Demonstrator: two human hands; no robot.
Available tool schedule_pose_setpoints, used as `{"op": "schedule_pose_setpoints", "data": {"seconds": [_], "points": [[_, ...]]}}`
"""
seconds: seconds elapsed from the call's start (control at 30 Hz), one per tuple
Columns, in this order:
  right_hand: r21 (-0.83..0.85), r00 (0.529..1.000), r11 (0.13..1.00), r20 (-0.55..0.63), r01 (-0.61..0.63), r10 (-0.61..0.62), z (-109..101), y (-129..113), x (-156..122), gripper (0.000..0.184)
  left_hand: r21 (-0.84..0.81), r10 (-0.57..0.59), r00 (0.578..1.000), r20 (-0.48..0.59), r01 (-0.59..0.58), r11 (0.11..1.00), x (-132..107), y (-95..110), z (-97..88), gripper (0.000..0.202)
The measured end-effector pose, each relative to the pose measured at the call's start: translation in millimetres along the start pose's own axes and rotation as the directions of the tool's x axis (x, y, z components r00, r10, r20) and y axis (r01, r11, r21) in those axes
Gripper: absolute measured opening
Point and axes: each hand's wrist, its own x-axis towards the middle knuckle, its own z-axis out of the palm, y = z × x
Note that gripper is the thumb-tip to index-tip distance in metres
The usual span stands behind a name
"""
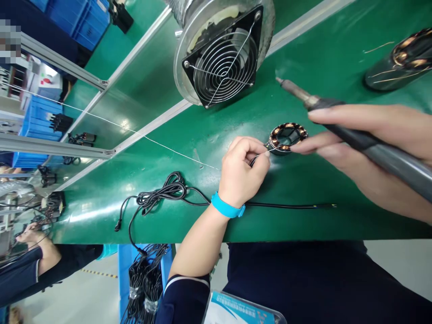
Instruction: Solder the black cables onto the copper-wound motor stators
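My right hand [357, 148] grips a soldering iron [378, 150], its metal tip pointing left above the green bench. Some of its fingers reach the right edge of a ring-shaped motor stator [288, 137] with copper windings. On the stator's left side my left hand [245, 166], wearing a blue wristband [227, 207], is closed in a pinch on thin solder wire [178, 153]. That strand runs in from the upper left, and its end shows by the ring. A dark lead also passes at these fingers; whether it is pinched too, I cannot tell.
A fume-extractor fan [224, 67] with a wire guard stands behind the stator. Another stator [401, 63] lies at right. A coiled black power cord [165, 191] stretches along the bench under my left wrist. A blue crate [123, 279] of cords sits below. A co-worker's hand [32, 236] is far left.
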Motion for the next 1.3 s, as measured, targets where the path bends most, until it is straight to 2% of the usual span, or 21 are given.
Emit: {"op": "schedule_pose_setpoints", "data": {"seconds": [0.1,0.2,0.33,0.4,0.47,0.53,0.6,0.67,0.7,0.77,0.87,1.13,1.3], "points": [[-0.037,0.988,0.988,0.055,0.147,-0.145,5,2,16,0.04,0.003,0.016,1.0,-0.005,-0.016,1.0,0,-1,-0.2,0.015],[0.016,0.978,0.98,0.071,0.198,-0.199,16,5,22,0.04,-0.017,0.051,0.999,-0.012,-0.051,0.999,0,-2,0.0,0.014],[0.02,0.968,0.969,0.024,0.248,-0.248,27,7,21,0.036,-0.004,0.039,0.999,0.004,-0.039,0.999,0,-3,0.8,0.016],[0.016,0.959,0.959,0.019,0.282,-0.282,29,8,21,0.035,-0.023,-0.006,1.0,0.0,0.006,1.0,0,-2,0.4,0.016],[0.022,0.955,0.955,0.013,0.295,-0.296,30,9,22,0.037,-0.095,-0.132,0.991,0.001,0.132,0.987,0,-1,-1.9,0.017],[0.013,0.953,0.954,0.014,0.301,-0.301,30,13,23,0.041,-0.196,-0.318,0.944,0.087,0.329,0.924,2,1,-7.0,0.022],[0.005,0.947,0.948,0.046,0.318,-0.318,32,18,25,0.045,-0.254,-0.448,0.851,0.273,0.513,0.82,6,3,-14.2,0.026],[0.006,0.929,0.933,0.092,0.359,-0.358,36,25,27,0.045,-0.281,-0.482,0.777,0.405,0.608,0.743,10,4,-21.6,0.033],[0.009,0.922,0.927,0.104,0.374,-0.373,38,28,28,0.044,-0.303,-0.487,0.766,0.419,0.624,0.721,12,4,-24.6,0.035],[0.021,0.917,0.924,0.118,0.381,-0.381,41,31,28,0.044,-0.358,-0.504,0.78,0.371,0.621,0.698,15,4,-28.6,0.037],[0.05,0.938,0.943,0.103,0.328,-0.331,43,31,24,0.047,-0.378,-0.528,0.787,0.318,0.616,0.691,18,3,-29.8,0.038],[0.121,0.942,0.935,0.002,0.333,-0.336,41,25,17,0.055,-0.333,-0.593,0.74,0.318,0.673,0.661,20,18,-18.0,0.039],[0.123,0.919,0.915,0.045,0.384,-0.392,34,22,22,0.057,-0.329,-0.602,0.731,0.322,0.683,0.652,19,23,-12.0,0.037]]}}
